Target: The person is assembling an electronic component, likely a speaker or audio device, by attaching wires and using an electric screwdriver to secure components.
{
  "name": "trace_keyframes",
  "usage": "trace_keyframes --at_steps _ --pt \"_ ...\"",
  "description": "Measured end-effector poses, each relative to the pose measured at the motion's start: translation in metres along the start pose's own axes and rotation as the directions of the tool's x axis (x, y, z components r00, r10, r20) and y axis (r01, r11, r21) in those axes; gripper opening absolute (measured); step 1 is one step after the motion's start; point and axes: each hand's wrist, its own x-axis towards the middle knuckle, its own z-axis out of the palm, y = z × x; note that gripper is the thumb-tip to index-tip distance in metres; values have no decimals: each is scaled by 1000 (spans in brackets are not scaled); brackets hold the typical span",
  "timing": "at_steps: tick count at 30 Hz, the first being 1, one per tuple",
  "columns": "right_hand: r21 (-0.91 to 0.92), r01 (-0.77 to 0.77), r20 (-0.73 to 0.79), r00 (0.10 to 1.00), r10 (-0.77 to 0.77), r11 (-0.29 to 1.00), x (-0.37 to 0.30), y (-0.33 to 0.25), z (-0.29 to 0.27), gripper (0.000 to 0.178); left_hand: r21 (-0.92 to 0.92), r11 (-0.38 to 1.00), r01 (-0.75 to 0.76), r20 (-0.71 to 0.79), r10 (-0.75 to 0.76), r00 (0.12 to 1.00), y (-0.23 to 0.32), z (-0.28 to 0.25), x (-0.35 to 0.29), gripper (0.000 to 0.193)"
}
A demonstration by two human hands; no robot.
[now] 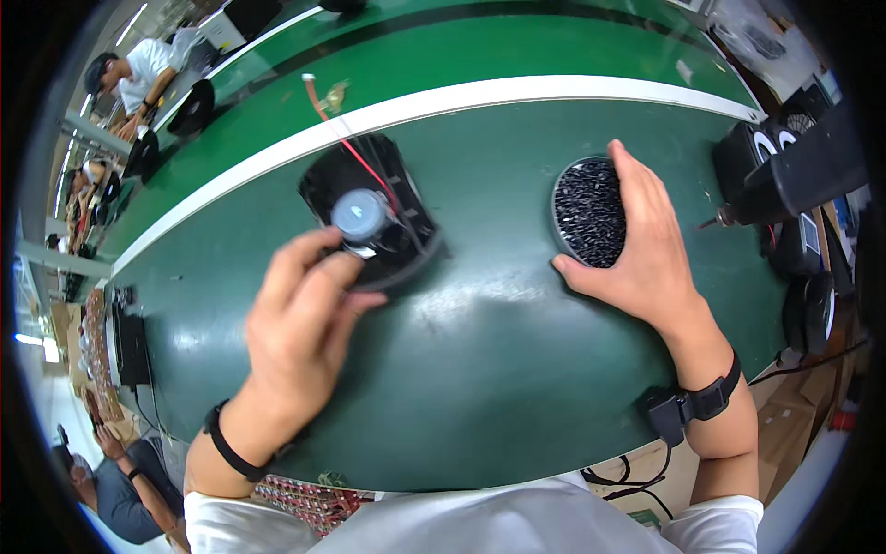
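My right hand (646, 249) is wrapped around the side of a shallow round dish (555, 222) on the green bench, thumb at its near edge and fingers along its right. Small dark, shiny screws (591, 212) fill the dish. My left hand (309, 300) has its bent fingers closed at the near left edge of a black plastic housing (337, 175). Its fingertips lie beside a round blue-grey motor (360, 215) set in that housing; their exact contact is partly hidden. A red wire (365, 162) runs from the housing toward a white connector (308, 78).
A dark power screwdriver (794, 185) with its bit pointing left hangs at the right, near black devices (808, 309). Beyond a white rail (517, 88) runs a green conveyor (480, 55). Co-workers (148, 74) sit at the far left. A black box (129, 346) stands at the left edge.
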Motion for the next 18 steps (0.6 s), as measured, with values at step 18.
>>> trace_keyframes --at_steps 18 --pt "39 -86 62 995 84 995 -9 4 2 109 -162 987 22 46 -15 999 -28 -21 -23 62"
